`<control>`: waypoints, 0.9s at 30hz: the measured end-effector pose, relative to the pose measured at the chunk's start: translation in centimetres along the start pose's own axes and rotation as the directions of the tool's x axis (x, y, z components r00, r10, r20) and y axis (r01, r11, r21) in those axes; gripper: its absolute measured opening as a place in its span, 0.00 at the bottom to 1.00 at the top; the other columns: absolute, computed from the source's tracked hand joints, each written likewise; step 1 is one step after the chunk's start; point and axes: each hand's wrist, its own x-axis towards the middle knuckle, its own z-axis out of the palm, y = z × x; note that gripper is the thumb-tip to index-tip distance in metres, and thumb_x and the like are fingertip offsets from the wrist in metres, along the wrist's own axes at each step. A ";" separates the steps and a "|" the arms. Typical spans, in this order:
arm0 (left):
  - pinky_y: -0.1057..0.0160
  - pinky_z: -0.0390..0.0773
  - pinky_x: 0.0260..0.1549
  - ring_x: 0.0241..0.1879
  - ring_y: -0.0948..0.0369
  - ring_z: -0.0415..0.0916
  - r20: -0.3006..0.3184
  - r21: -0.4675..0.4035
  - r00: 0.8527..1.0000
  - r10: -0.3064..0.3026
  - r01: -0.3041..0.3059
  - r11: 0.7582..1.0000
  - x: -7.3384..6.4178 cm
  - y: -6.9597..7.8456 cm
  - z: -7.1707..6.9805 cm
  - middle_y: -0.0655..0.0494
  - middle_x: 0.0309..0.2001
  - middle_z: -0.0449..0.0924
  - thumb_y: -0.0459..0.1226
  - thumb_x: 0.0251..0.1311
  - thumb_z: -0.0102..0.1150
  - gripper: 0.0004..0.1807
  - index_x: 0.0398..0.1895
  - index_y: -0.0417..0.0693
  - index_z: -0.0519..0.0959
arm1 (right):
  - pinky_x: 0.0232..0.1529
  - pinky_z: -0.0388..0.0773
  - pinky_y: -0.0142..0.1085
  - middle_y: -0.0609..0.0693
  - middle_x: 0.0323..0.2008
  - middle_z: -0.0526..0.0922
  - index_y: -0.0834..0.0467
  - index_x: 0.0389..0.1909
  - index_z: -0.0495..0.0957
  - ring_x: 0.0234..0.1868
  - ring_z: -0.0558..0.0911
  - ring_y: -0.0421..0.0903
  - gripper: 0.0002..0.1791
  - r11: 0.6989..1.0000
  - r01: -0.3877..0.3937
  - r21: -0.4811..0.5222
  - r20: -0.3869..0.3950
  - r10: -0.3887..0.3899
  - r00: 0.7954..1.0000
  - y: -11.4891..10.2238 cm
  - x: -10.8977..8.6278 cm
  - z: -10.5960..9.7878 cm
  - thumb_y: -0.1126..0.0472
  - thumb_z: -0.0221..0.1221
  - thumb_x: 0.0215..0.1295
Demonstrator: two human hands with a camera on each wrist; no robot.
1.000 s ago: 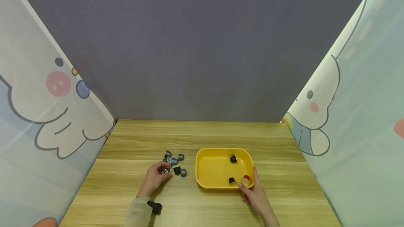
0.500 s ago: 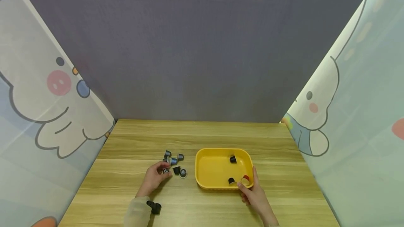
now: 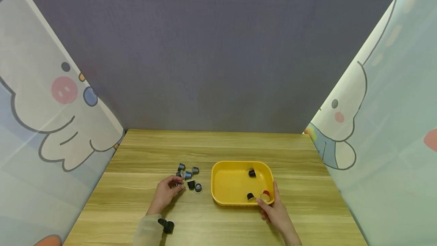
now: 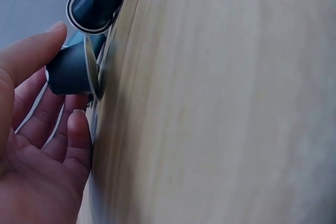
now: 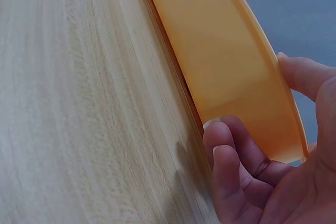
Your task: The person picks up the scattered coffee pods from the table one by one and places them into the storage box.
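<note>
My left hand (image 3: 165, 193) is at the front left of a loose group of coffee capsules. Its thumb and fingers close around a dark coffee capsule (image 4: 68, 72), whose pale foil lid faces the tabletop in the left wrist view. In the head view, fingers cover most of that capsule. My right hand (image 3: 278, 213) grips the front right corner of a yellow tray (image 3: 228, 185), thumb at the rim and other fingers along the outer wall. Inside the tray lie a black capsule (image 3: 252, 172) near the back, another black capsule (image 3: 250, 196) and a red capsule (image 3: 266, 194) near the front.
Right beside the left hand lie a black capsule (image 3: 191, 185) and a grey capsule (image 3: 198, 188). Behind them are a blue capsule (image 3: 188, 175) and several others. A grey panel (image 3: 218, 67) rises at the table's back edge, with printed cloths at both sides.
The left thumb and fingers have drawn slightly closer about the dark capsule, hiding more of it in the head view. The right hand and tray stay in place.
</note>
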 end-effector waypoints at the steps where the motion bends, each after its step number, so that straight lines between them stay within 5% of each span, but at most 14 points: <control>1: 0.66 0.76 0.34 0.37 0.60 0.79 0.002 0.004 1.000 0.004 -0.004 1.000 0.0 0.0 0.0 0.57 0.37 0.84 0.30 0.52 0.74 0.12 0.40 0.45 0.84 | 0.18 0.75 0.36 0.52 0.19 0.76 0.46 0.80 0.28 0.18 0.76 0.46 0.59 1.000 0.000 0.001 -0.002 0.000 1.000 0.0 0.0 0.0 0.47 0.65 0.66; 15: 0.66 0.80 0.38 0.41 0.57 0.81 0.039 0.028 0.999 -0.004 0.003 1.000 -0.1 -0.3 -0.3 0.53 0.42 0.85 0.27 0.46 0.77 0.18 0.41 0.45 0.84 | 0.18 0.75 0.36 0.52 0.20 0.77 0.47 0.80 0.27 0.18 0.77 0.46 0.59 1.000 -0.003 0.010 -0.003 0.003 1.000 -0.2 -0.1 0.0 0.48 0.64 0.66; 27: 0.64 0.79 0.41 0.45 0.56 0.80 0.036 0.024 0.998 -0.044 0.043 0.999 0.0 -0.5 -0.3 0.56 0.42 0.84 0.35 0.50 0.77 0.14 0.40 0.46 0.84 | 0.19 0.75 0.36 0.52 0.20 0.77 0.45 0.80 0.27 0.19 0.76 0.46 0.59 1.000 -0.011 0.011 0.000 0.011 1.000 -0.1 -0.1 0.0 0.48 0.64 0.67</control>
